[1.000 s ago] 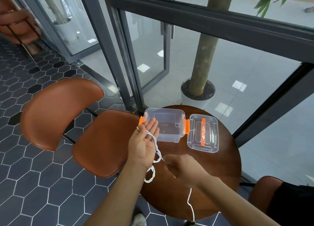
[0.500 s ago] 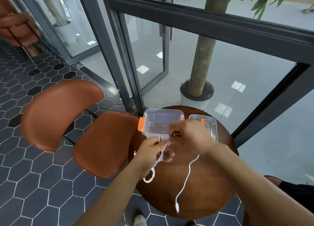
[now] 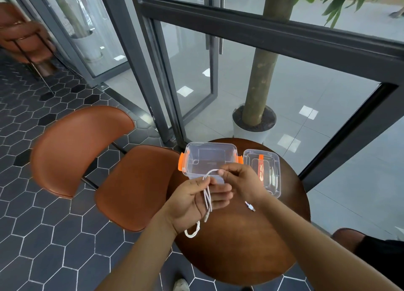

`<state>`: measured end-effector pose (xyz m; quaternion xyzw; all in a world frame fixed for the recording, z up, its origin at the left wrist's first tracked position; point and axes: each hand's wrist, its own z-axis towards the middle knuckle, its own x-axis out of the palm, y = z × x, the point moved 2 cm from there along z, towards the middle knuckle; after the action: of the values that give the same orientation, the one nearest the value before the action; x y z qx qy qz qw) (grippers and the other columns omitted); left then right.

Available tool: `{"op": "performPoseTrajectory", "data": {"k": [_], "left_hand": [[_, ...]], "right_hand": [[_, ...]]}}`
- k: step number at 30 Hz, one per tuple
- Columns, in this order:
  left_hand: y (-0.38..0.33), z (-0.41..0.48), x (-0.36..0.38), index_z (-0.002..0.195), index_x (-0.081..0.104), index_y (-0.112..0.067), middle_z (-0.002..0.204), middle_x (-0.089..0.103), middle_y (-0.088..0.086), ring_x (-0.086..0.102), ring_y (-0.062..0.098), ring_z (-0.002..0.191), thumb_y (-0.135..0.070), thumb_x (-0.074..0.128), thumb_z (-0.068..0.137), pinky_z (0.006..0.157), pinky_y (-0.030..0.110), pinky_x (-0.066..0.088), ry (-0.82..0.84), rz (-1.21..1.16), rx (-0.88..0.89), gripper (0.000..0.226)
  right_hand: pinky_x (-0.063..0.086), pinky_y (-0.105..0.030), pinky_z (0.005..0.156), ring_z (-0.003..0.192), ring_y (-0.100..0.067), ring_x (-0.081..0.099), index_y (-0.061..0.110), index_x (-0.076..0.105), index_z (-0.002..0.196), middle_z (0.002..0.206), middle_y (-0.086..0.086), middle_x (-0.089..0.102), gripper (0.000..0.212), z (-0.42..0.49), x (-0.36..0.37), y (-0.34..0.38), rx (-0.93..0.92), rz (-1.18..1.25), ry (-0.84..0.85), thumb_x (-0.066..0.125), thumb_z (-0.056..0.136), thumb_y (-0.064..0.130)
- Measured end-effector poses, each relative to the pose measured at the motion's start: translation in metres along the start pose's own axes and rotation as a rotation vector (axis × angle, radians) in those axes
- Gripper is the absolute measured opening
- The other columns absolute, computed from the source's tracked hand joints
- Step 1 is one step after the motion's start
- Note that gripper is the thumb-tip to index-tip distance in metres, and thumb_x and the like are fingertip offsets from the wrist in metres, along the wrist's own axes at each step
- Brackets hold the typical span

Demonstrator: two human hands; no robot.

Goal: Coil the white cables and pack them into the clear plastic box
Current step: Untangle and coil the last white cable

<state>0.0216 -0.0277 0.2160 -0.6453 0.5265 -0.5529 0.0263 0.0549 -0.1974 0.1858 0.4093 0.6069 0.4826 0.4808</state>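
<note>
Head view: white cable (image 3: 207, 198) across left hand (image 3: 196, 201)

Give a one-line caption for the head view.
Both hands loop a white cable above the open box.

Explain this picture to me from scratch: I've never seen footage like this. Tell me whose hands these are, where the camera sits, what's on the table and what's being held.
No machine here: a person works with bare hands, and the one camera is worn on their head, looking forward and down.

The left hand grips several loops of a white cable; one loop hangs below the wrist. The right hand pinches the top of the loop, apparently winding it. The cable's plug end shows near the right wrist.

On the round table stand a clear box, open with orange latches, and beside it the lid. A brown chair stands to the left.
</note>
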Motion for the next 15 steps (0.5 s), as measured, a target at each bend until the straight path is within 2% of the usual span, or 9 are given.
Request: {"op": "performPoseTrajectory", "data": {"k": [2,4,5,7,9,11,13,15], "left_hand": [[-0.002,0.002,-0.003,0.1,0.064,0.003,0.118,0.069,0.03,0.066,0.043,0.114,-0.017,0.039,0.102,0.096,0.052,0.055,0.034,-0.132,0.054,0.032],[-0.006,0.004,-0.005,0.097,0.067,0.003,0.133,0.06,0.032,0.057,0.046,0.127,-0.017,0.04,0.101,0.106,0.056,0.047,0.045,-0.225,0.109,0.033],[-0.008,0.006,-0.007,0.094,0.069,0.002,0.136,0.057,0.031,0.055,0.046,0.129,-0.017,0.042,0.1,0.107,0.057,0.044,0.029,-0.249,0.126,0.034],[-0.009,0.011,-0.009,0.089,0.072,0.0,0.138,0.057,0.029,0.055,0.044,0.129,-0.017,0.044,0.1,0.108,0.056,0.045,-0.035,-0.283,0.149,0.035],[-0.008,0.015,-0.012,0.086,0.074,-0.002,0.138,0.059,0.025,0.057,0.041,0.129,-0.016,0.042,0.102,0.11,0.054,0.043,-0.105,-0.318,0.173,0.039],[-0.004,0.019,-0.013,0.084,0.076,-0.004,0.137,0.061,0.022,0.057,0.037,0.127,-0.017,0.04,0.105,0.114,0.051,0.036,-0.162,-0.341,0.205,0.044],[0.0,0.023,-0.014,0.089,0.078,-0.005,0.136,0.062,0.019,0.056,0.034,0.128,-0.018,0.04,0.106,0.118,0.049,0.032,-0.21,-0.347,0.24,0.044],[0.003,0.028,-0.017,0.107,0.073,-0.005,0.139,0.061,0.017,0.052,0.032,0.133,-0.019,0.04,0.106,0.119,0.047,0.031,-0.232,-0.347,0.263,0.036]], "right_hand": [[0.045,-0.027,0.053,0.056,-0.013,0.051,0.011,0.069,0.085,0.061,0.001,0.057,0.019,-0.012,0.006,-0.014,0.039,0.033,0.007,0.058,0.101,0.015],[0.049,-0.03,0.058,0.057,-0.01,0.053,0.026,0.068,0.084,0.061,0.008,0.056,0.022,-0.024,0.011,-0.027,0.058,-0.043,-0.004,0.056,0.101,0.019],[0.051,-0.036,0.062,0.059,-0.009,0.054,0.031,0.068,0.085,0.062,0.01,0.056,0.022,-0.028,0.013,-0.033,0.062,-0.083,-0.009,0.057,0.101,0.022],[0.053,-0.042,0.07,0.061,-0.011,0.055,0.031,0.071,0.097,0.064,0.011,0.054,0.017,-0.034,0.018,-0.039,0.052,-0.182,0.0,0.055,0.102,0.026],[0.05,-0.038,0.07,0.065,-0.016,0.056,0.029,0.071,0.109,0.066,0.01,0.054,0.019,-0.035,0.023,-0.041,0.032,-0.272,0.016,0.054,0.102,0.026],[0.043,-0.028,0.065,0.065,-0.012,0.053,0.033,0.071,0.113,0.067,0.009,0.054,0.022,-0.034,0.027,-0.036,-0.001,-0.314,0.038,0.054,0.102,0.025],[0.039,-0.026,0.063,0.063,-0.008,0.049,0.041,0.07,0.102,0.064,0.011,0.053,0.023,-0.033,0.031,-0.03,-0.05,-0.381,0.086,0.055,0.102,0.024],[0.041,-0.032,0.062,0.062,-0.011,0.049,0.048,0.059,0.081,0.061,0.011,0.051,0.03,-0.035,0.036,-0.031,-0.061,-0.469,0.175,0.054,0.101,0.025]]}}
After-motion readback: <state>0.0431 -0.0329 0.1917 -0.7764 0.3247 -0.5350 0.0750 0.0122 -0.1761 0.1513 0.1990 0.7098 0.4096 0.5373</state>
